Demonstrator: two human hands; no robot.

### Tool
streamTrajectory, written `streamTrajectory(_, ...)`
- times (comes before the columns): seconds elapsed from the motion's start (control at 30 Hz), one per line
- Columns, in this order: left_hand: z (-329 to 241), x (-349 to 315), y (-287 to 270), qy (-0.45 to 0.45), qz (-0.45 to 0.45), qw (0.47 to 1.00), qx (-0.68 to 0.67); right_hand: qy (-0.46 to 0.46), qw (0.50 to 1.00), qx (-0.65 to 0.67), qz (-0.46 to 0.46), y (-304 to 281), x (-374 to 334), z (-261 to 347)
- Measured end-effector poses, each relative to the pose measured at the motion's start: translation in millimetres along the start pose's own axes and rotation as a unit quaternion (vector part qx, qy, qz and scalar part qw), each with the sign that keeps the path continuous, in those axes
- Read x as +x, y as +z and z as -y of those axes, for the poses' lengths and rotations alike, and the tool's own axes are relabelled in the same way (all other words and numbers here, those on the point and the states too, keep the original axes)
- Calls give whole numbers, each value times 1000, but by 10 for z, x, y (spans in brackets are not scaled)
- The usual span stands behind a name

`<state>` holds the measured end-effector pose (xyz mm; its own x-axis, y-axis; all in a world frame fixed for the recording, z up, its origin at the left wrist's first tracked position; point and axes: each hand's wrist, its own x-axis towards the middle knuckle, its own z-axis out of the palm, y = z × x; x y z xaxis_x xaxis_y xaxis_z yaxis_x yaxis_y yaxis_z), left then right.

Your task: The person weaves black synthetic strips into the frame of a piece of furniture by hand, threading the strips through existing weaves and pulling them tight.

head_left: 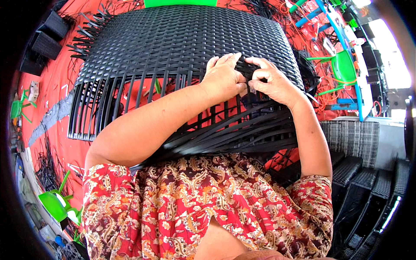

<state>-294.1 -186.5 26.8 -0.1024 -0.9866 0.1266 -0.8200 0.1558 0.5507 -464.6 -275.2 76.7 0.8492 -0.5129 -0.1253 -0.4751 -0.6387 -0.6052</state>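
Note:
A black wicker panel (182,39) of woven flat plastic strips lies in front of me, its far part densely woven and its near part showing bare lengthwise strips. My left hand (222,77) rests on the weave's near edge, upper fingers stretched over it, thumb and a bent finger closed at the edge. Close beside it on the right, my right hand (272,82) is curled, with thumb and fingers pinching at the same edge. The strip between them is mostly hidden by the fingers. A bundle of loose black strips (234,134) trails below my hands toward my left forearm.
Red sheeting (54,93) covers the floor, with black strip scraps (47,160) scattered on it. Green chairs stand at right (343,67) and lower left (54,206). A blue-framed table (359,86) is at right. Dark woven pieces (364,177) are stacked at lower right.

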Motion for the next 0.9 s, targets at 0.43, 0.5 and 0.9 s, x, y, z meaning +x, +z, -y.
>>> streamTrajectory(0.43, 190, 232, -279, -117, -38, 819, -560, -31, 995, -80, -50, -56, 160, 77)
streamTrajectory(0.5, 317, 238, -416, -83, 6, 866, -493, -39, 998, -43, -33, -61, 270, 222)
streamTrajectory(0.9, 227, -120, -380, 21, 115, 987, 112, -42, 999, 0, 31, 153, 235, 194)
